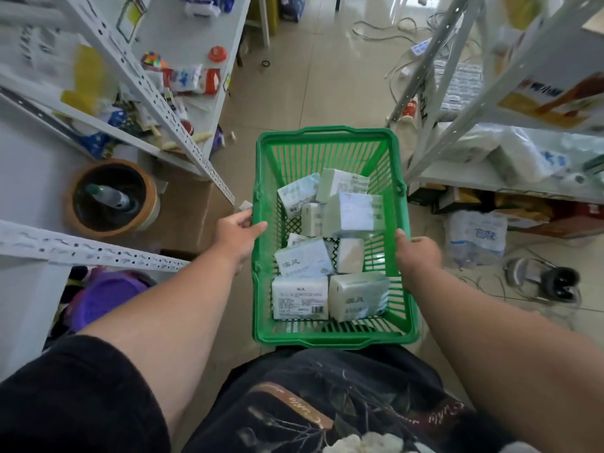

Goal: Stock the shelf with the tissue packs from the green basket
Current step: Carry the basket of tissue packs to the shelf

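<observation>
Holding the green basket (330, 338) by its two long rims, we have our left hand (237, 235) curled over the left rim and our right hand (418, 255) wrapped over the right rim; the basket hangs in front of our body, above the floor (310, 86) of the aisle between the racks; the tissue packs (300, 297) lie loose inside it, some flat, some tipped on edge, none yet on a shelf; the shelf on our right (490, 181) already carries soft white packs, so we judge that the likely target. The risks as we see them: a tilt of the basket would slide the loose packs to one end; letting go with one hand to pick would leave the load swinging from one rim; cables on the floor could catch a foot.
</observation>
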